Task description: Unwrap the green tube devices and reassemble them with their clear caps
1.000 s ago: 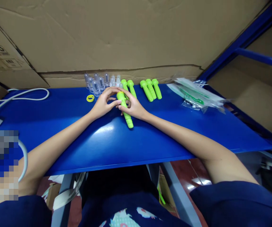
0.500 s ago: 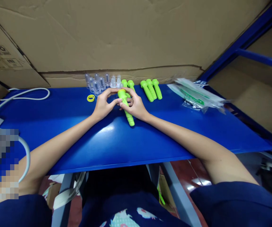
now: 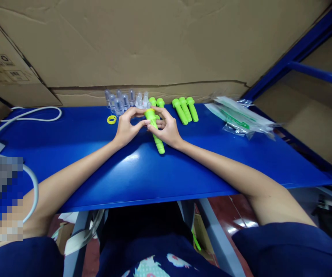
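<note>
Your left hand (image 3: 128,127) and right hand (image 3: 168,129) meet over the blue desk (image 3: 154,181), both closed around one lime-green ribbed handle (image 3: 159,145). Its yellow-collared end sits between your fingertips; the narrower end slants back toward you below your right hand, and you cannot tell whether it touches the surface. The desktop is smooth and glossy, with a bright patch of reflected light just below your left hand.

Just beyond your left hand stand clear domed caps (image 3: 118,107), with smaller pale-based caps (image 3: 139,101) to their right. Yellow rings (image 3: 111,119) lie close to the left of that hand. Two green handles (image 3: 160,102) lie behind your right hand, partly hidden by it, and three more handles (image 3: 184,111) lie side by side to its right. Farther right are clear plastic bags (image 3: 238,119) with green print.

Well to the left of your left hand, a white cable (image 3: 43,120) loops across the desk. A cardboard panel (image 3: 143,46) rises beyond both hands, and a blue metal frame (image 3: 322,73) stands far right. Below your right forearm shows the shiny reddish floor (image 3: 226,215).
</note>
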